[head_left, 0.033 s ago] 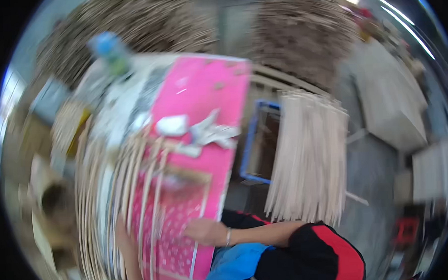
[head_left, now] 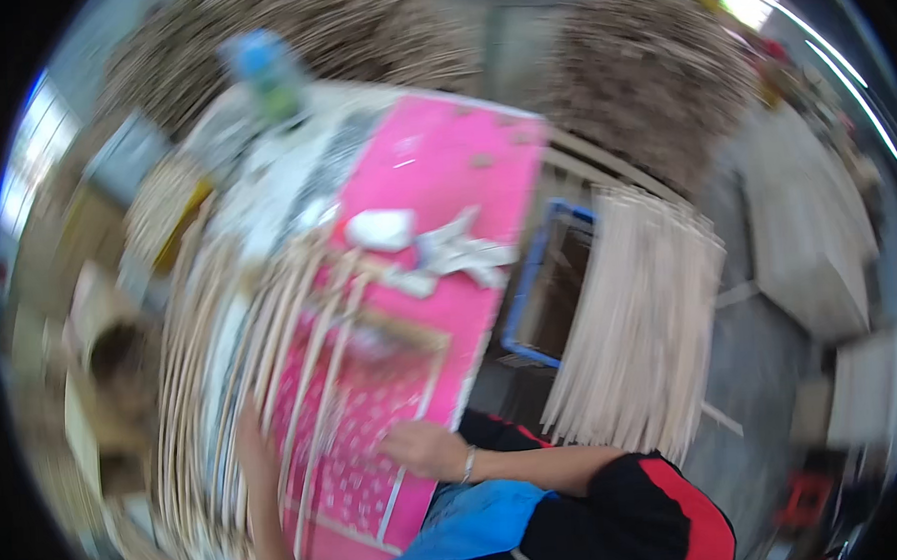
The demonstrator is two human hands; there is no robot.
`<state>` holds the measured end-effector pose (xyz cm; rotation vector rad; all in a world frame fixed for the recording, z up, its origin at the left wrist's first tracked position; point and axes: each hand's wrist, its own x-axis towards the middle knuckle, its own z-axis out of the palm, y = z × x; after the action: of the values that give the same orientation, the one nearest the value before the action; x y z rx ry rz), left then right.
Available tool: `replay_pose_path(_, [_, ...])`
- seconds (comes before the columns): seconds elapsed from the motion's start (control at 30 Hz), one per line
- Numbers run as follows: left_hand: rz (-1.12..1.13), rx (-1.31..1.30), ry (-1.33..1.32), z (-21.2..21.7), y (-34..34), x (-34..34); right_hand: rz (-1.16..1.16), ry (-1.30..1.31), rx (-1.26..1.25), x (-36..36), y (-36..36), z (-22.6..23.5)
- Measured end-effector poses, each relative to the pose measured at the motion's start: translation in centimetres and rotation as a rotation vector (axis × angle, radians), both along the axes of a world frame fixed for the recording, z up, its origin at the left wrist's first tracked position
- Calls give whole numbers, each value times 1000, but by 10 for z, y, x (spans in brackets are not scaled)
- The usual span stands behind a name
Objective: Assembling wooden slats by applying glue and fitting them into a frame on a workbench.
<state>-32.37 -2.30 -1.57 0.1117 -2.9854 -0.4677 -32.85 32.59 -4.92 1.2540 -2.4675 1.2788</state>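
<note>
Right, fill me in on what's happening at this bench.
A person works thin pale wooden strips laid over a pink board. The right hand, a bracelet on its wrist, rests on the board's near end; the left hand touches the strips. Another bundle of sticks hangs over a blue crate. The picture is blurred.

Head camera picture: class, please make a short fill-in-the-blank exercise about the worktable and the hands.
1. The board on the table is coloured ____.
2. The right hand wears a bracelet on its ____.
3. The bundle of pale sticks lies across a crate with a ____ rim.
4. The left hand touches thin wooden ____.

Missing words: pink; wrist; blue; strips
</note>
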Motion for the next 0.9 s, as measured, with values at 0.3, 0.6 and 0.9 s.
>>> replay_pose_path(0.3, [124,-13,-66,23,12,6,-12,-14,0,-5,-1,17])
replay_pose_path(0.6, [111,8,97,54,12,-11,-30,-2,5,-4,1,20])
replay_pose_path(0.9, [84,-137,216,48,13,-36,1,-48,-13,-4,-3,21])
